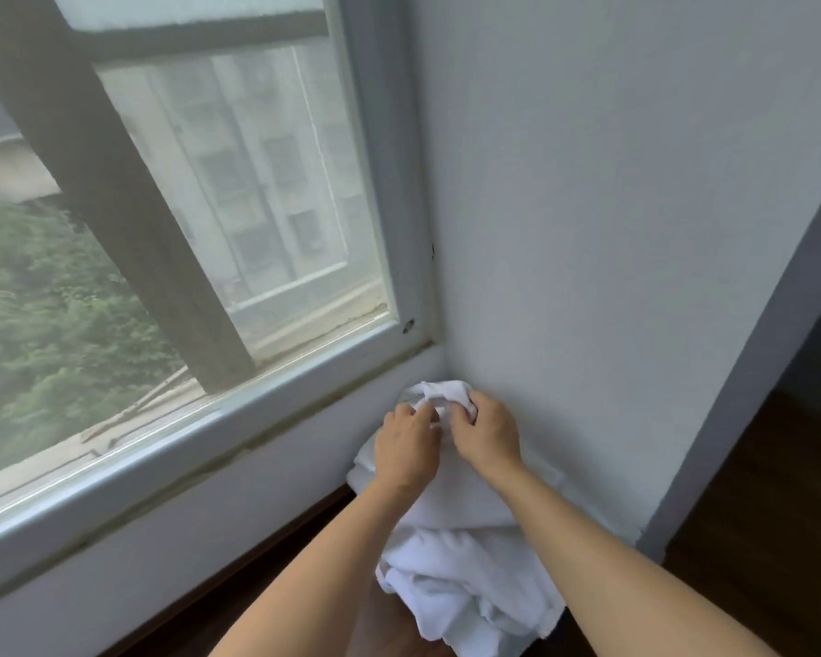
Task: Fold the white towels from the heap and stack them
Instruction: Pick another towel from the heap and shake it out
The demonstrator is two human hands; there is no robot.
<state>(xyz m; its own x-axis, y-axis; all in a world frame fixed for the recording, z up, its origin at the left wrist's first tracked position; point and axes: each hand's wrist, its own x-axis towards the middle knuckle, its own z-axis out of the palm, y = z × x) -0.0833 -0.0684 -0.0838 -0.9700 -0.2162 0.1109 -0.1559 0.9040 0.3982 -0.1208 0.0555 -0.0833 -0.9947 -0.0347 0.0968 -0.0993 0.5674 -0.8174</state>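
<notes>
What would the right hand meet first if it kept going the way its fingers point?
The right hand already pinches the bunched white towel; beyond that, probably the wall corner under the window frame, though depth is unclear.

No readable text, labels, brands, numbers or signs anywhere.

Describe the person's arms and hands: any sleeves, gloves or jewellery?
Both arms are bare up to the frame's edge, no sleeves showing. The left hand and right hand wear no gloves; no rings, watch or bracelets are visible.
</notes>
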